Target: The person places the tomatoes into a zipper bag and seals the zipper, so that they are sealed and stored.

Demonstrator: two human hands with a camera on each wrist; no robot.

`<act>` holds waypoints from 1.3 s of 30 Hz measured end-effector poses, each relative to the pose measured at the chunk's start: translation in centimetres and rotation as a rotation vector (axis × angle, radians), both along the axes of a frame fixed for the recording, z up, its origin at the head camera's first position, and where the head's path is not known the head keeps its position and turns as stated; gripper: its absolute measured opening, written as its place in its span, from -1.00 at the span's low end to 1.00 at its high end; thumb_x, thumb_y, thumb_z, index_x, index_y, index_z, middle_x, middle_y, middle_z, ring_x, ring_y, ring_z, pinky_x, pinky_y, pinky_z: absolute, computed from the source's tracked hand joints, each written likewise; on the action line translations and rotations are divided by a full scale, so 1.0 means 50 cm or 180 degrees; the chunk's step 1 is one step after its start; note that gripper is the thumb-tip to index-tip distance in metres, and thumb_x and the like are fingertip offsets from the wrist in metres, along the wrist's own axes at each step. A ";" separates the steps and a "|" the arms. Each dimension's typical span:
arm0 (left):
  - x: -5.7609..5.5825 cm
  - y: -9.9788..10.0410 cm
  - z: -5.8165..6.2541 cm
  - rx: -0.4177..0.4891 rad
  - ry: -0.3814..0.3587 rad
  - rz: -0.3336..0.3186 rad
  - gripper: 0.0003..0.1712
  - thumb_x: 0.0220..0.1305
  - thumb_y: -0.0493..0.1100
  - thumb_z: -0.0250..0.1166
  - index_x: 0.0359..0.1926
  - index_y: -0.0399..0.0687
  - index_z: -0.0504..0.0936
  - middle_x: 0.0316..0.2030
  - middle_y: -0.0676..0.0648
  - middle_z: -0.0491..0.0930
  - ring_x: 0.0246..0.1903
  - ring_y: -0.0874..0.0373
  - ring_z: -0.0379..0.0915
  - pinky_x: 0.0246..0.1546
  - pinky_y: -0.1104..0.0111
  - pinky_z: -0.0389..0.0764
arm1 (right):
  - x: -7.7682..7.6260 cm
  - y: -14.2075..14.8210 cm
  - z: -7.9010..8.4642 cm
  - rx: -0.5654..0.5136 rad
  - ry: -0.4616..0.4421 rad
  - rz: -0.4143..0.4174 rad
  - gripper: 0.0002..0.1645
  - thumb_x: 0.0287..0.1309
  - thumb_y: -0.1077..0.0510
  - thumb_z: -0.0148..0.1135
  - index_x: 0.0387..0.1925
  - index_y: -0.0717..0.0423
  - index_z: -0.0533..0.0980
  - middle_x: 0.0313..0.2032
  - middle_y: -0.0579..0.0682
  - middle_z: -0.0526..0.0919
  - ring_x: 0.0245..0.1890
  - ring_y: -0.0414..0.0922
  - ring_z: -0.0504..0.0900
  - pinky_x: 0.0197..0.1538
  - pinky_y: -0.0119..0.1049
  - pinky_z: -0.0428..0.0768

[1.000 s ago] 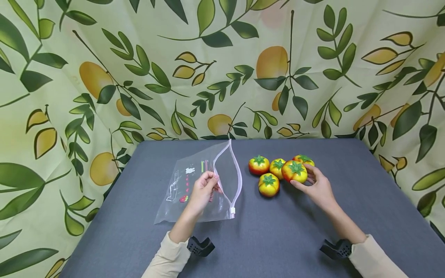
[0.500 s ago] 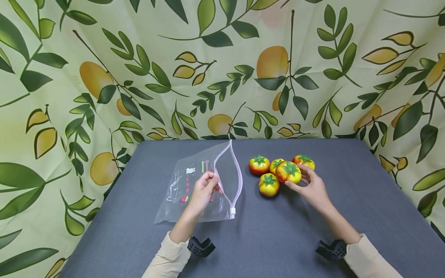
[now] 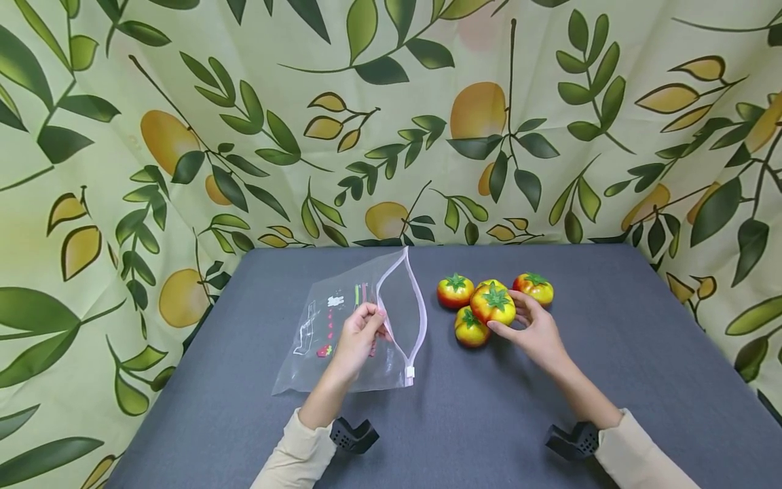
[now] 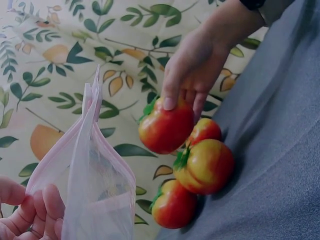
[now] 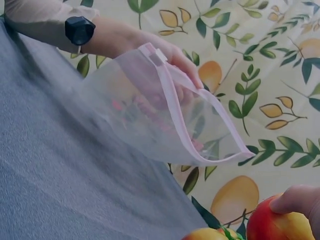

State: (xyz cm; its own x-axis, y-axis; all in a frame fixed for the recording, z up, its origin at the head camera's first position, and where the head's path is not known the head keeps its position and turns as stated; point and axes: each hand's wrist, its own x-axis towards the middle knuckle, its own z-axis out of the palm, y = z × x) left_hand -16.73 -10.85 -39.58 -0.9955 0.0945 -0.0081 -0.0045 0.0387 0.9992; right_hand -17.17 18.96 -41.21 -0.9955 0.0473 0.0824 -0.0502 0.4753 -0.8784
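My left hand (image 3: 359, 336) pinches one edge of the mouth of a clear zip bag (image 3: 342, 373), printed with small pictures and edged in pink. The bag's mouth gapes toward the right, its white slider (image 3: 410, 371) at the near end. In my right hand (image 3: 534, 331) is a red-and-yellow tomato (image 3: 489, 311) with a green star-shaped top, gripped between thumb and fingers above the others. In the left wrist view, this held tomato (image 4: 166, 127) hangs apart from the bag. Inside the bag, the right wrist view shows no tomato.
Other tomatoes lie on the grey table (image 3: 464, 421): one at the left (image 3: 455, 291), a near one (image 3: 470, 331), a right one (image 3: 534, 290), and one mostly hidden behind the held tomato. A leaf-patterned curtain (image 3: 391, 122) stands along the back and sides.
My right hand has moved left with the tomato, away from the right-hand tomato and over the middle ones. The left hand and the bag have stayed nearly still.
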 end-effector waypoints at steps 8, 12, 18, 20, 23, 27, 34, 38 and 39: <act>0.000 -0.001 0.001 0.0006 0.0012 -0.0018 -0.79 0.42 -0.26 0.00 -0.23 -0.43 0.35 -0.66 0.17 0.50 -0.65 0.34 0.37 -0.72 0.53 0.18 | 0.003 -0.020 0.005 -0.0077 0.0025 0.0075 -0.13 0.03 0.12 0.42 0.30 0.34 0.24 0.17 0.32 0.44 0.17 0.13 0.45 -0.03 -0.90 0.25; 0.000 0.000 0.000 0.0019 0.0014 -0.0023 -0.78 0.42 -0.26 0.00 -0.22 -0.44 0.35 -0.65 0.17 0.49 -0.64 0.34 0.38 -0.71 0.53 0.17 | 0.006 -0.027 0.009 -0.0062 0.0047 0.0092 -0.14 0.02 0.10 0.43 0.29 0.30 0.27 0.16 0.30 0.47 0.16 0.10 0.48 -0.02 -0.88 0.28; 0.001 0.000 0.001 0.0014 0.0010 -0.0031 -0.79 0.42 -0.25 0.01 -0.22 -0.42 0.35 -0.65 0.15 0.50 -0.67 0.37 0.33 -0.71 0.53 0.17 | 0.005 -0.037 0.008 -0.0059 0.0159 0.0150 -0.17 -0.01 0.12 0.45 0.27 0.28 0.31 0.12 0.28 0.52 -0.03 -0.39 0.48 -0.02 -0.87 0.33; 0.001 -0.001 0.001 0.0015 0.0018 -0.0039 -0.78 0.42 -0.24 0.01 -0.23 -0.41 0.35 -0.65 0.14 0.50 -0.66 0.37 0.34 -0.71 0.53 0.17 | 0.005 -0.040 0.008 -0.0085 0.0184 0.0175 -0.18 -0.02 0.14 0.45 0.26 0.29 0.32 0.12 0.28 0.53 -0.04 -0.40 0.48 -0.02 -0.86 0.35; 0.001 0.000 0.001 0.0018 0.0025 -0.0042 -0.77 0.42 -0.23 0.02 -0.23 -0.41 0.35 -0.65 0.13 0.49 -0.65 0.35 0.36 -0.71 0.53 0.17 | 0.004 -0.045 0.009 -0.0014 0.0183 0.0195 -0.17 -0.01 0.12 0.45 0.27 0.29 0.32 0.12 0.28 0.53 0.04 -0.15 0.54 0.05 -0.70 0.45; 0.001 0.000 0.001 0.0015 0.0022 -0.0030 -0.77 0.42 -0.24 0.02 -0.22 -0.42 0.36 -0.65 0.14 0.49 -0.66 0.35 0.35 -0.71 0.53 0.17 | 0.003 -0.052 0.011 0.0086 0.0168 0.0232 -0.17 0.00 0.09 0.44 0.27 0.27 0.32 0.13 0.28 0.53 0.11 0.11 0.53 0.22 -0.17 0.53; 0.001 -0.001 0.001 0.0036 0.0024 -0.0023 -0.77 0.42 -0.24 0.03 -0.21 -0.42 0.36 -0.65 0.15 0.49 -0.66 0.36 0.35 -0.71 0.53 0.17 | 0.000 -0.064 0.013 0.0056 0.0239 0.0326 -0.17 -0.02 0.11 0.46 0.26 0.29 0.33 0.11 0.29 0.54 0.10 0.12 0.54 0.22 0.07 0.49; 0.002 -0.001 0.000 0.0035 0.0032 -0.0032 -0.77 0.42 -0.24 0.03 -0.21 -0.42 0.36 -0.66 0.15 0.49 -0.66 0.36 0.35 -0.70 0.54 0.17 | -0.001 -0.071 0.015 0.0062 0.0255 0.0365 -0.17 -0.03 0.11 0.46 0.26 0.30 0.33 0.10 0.29 0.55 0.09 0.12 0.54 0.22 0.06 0.49; 0.002 0.000 0.000 0.0034 0.0034 -0.0035 -0.78 0.42 -0.24 0.02 -0.21 -0.42 0.36 -0.66 0.15 0.49 -0.66 0.36 0.35 -0.71 0.54 0.17 | -0.001 -0.073 0.015 0.0056 0.0252 0.0377 -0.17 -0.03 0.11 0.46 0.26 0.30 0.33 0.10 0.29 0.55 0.08 0.12 0.55 0.22 0.06 0.49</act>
